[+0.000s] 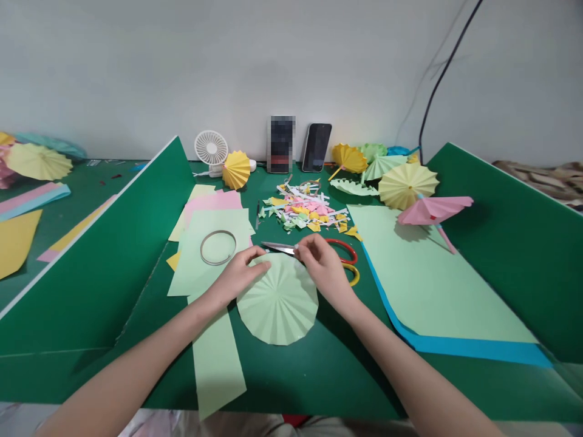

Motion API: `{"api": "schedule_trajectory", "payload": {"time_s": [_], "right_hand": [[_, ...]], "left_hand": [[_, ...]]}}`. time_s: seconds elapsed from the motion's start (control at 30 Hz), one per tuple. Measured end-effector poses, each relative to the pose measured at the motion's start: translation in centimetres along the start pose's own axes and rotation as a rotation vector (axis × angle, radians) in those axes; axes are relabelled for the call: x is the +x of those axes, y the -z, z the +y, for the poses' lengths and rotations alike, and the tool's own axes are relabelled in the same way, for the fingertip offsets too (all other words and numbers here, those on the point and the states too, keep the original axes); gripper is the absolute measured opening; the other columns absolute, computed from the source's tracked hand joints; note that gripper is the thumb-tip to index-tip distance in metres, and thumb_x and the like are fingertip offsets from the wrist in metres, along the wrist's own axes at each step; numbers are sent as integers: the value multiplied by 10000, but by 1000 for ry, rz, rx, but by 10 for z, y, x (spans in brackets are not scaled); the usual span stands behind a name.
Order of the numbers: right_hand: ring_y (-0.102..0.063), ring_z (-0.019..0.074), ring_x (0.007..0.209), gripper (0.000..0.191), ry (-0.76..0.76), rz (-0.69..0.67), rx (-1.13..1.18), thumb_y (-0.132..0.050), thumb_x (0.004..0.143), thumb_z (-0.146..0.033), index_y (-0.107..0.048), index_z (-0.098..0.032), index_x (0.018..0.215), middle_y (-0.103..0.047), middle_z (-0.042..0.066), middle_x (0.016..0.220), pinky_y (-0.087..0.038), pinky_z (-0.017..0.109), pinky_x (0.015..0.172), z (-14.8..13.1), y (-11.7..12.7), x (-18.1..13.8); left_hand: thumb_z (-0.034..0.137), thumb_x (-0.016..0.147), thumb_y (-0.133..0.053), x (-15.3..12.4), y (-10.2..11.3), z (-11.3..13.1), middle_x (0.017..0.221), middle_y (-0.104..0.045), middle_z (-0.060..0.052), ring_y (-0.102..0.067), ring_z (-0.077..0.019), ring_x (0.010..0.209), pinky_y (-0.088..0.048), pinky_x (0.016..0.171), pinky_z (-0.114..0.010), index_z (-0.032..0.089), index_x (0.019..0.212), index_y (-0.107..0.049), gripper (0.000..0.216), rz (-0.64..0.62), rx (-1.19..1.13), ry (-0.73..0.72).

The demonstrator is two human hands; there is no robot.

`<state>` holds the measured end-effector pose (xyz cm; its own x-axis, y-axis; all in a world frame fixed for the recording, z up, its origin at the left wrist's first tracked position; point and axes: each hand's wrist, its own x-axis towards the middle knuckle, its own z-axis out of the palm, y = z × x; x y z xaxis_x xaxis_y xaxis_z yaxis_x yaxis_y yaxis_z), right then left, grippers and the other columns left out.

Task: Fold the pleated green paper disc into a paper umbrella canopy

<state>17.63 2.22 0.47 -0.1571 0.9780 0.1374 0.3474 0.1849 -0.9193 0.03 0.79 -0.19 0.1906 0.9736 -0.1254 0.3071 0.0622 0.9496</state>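
Both hands point(282, 270) touch the pleated paper disc's point(277, 306) far edge.

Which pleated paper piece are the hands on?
The light-green pleated circle lying flat in front; left hand and right hand touch its far edge. The folded umbrellas sit farther back.

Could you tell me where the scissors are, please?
In the head view, the scissors lie mid-table, just beyond the right hand and the pleated green circle, near the scrap pile.
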Motion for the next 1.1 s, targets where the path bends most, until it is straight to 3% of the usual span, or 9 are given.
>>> {"api": "schedule_trajectory", "payload": {"time_s": [0.13,0.2,0.27,0.4,0.53,0.73,0.9,1.1], "right_hand": [[-510,135,601,123,-68,72,25,-454,791,-279,-412,-202,705,-514,-9,631,-404,254,561,10,4,5],[-546,148,682,32,-57,69,32,-431,787,-220,-449,-194,790,-560,19,724,-421,266,610,11,4,7],[-562,159,773,127,-32,47,16,-410,791,-194,-483,-183,894,-594,53,847,-429,286,676,8,3,7],[-547,181,856,173,52,-48,-117,-492,773,-252,-567,-182,913,-611,68,949,-413,308,748,-2,3,4],[-547,162,755,113,42,-210,-99,-499,756,-228,-580,-172,812,-619,34,806,-407,272,681,-8,3,1],[-494,130,639,69,42,-256,-91,-464,727,-180,-523,-166,693,-548,-6,666,-368,234,597,-7,-2,-1],[-473,132,643,69,68,-302,-132,-450,711,-172,-513,-164,685,-535,-5,660,-352,234,600,-9,-6,-4],[-437,122,603,69,38,-311,-190,-438,703,-162,-488,-166,655,-505,-12,629,-312,223,550,-9,-8,-6]], "left_hand": [[243,701,-492,3,5,-1,744,-490,22,-482,-135,747,-369,676,-215,180,727,-486,69,106,-10,-52],[228,703,-488,3,7,0,746,-484,24,-476,-130,749,-365,682,-213,182,727,-473,54,153,3,-70],[219,707,-484,2,8,1,737,-473,28,-469,-124,735,-364,675,-210,184,723,-459,46,171,16,-79],[219,720,-480,1,4,2,716,-458,32,-462,-120,720,-369,666,-206,184,726,-453,44,100,37,-117],[229,737,-478,-1,0,-1,749,-491,21,-487,-129,740,-389,695,-221,186,782,-478,62,-2,61,-135],[246,706,-555,-7,-5,3,1038,-549,-27,-501,-178,981,-387,838,-258,218,996,-492,298,-121,78,-167],[267,754,-489,-9,-9,5,836,-574,-5,-523,-160,814,-390,738,-239,184,837,-537,127,-115,172,-147],[275,758,-467,-8,-10,0,735,-519,26,-479,-128,714,-366,653,-203,176,771,-511,109,-107,200,-138]]}}
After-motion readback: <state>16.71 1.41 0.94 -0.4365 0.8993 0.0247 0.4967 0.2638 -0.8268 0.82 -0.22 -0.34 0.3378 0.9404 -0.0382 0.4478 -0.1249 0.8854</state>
